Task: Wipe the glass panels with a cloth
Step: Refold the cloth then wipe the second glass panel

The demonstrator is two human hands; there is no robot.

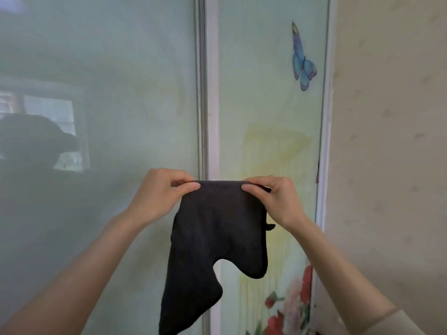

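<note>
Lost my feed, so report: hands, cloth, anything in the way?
Holding: left hand and right hand pinch dark cloth by top edge. It hangs before glass panels. Nothing in the way.

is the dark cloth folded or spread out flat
Folded, it seems: the dark grey cloth hangs from a rounded top edge pinched by the left hand and right hand, two lower corners dangling unevenly.

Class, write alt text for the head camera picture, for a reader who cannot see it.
A left hand and a right hand pinch the top edge of a dark cloth, which hangs before two pale green glass panels. The right panel bears a blue butterfly and red flowers.
</note>
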